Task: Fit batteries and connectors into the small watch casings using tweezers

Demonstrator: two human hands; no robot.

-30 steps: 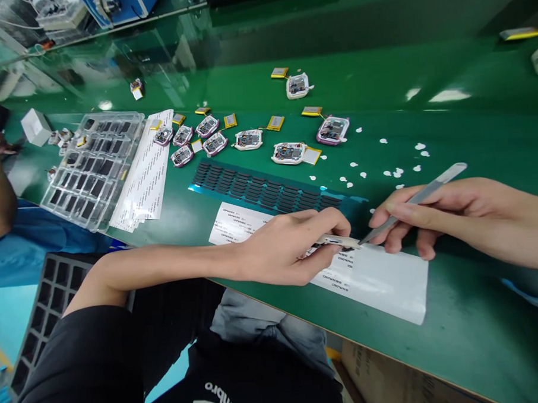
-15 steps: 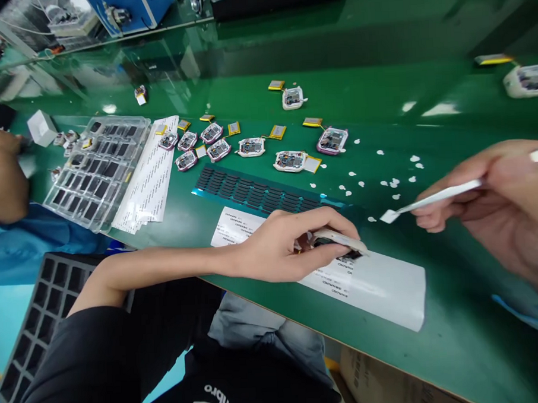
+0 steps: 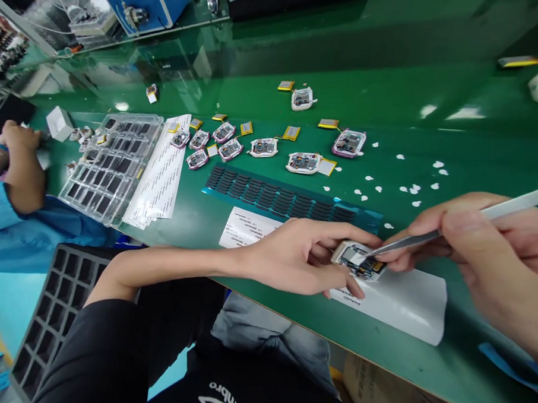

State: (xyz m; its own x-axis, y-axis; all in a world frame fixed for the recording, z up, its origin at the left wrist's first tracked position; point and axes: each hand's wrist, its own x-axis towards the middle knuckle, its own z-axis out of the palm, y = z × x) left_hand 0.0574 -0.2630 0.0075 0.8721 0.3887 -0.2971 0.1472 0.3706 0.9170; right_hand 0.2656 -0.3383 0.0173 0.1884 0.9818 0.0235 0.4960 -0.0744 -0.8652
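A small open device housing, white with its circuit board showing, is held at the near edge of the green bench, just over a white label sheet. It is pinched between thumb and fingers of the left hand, probably so that it is kept steady and tilted toward the eye. The tweezers are gripped by the closed fingers of the right hand, and their tip is touching the inside of the housing. Just beyond, a strip of black pads is laid within reach. Farther away, more open housings with yellow batteries and white peeled bits are scattered. At far left, clear trays and a co-worker's hand are seen.
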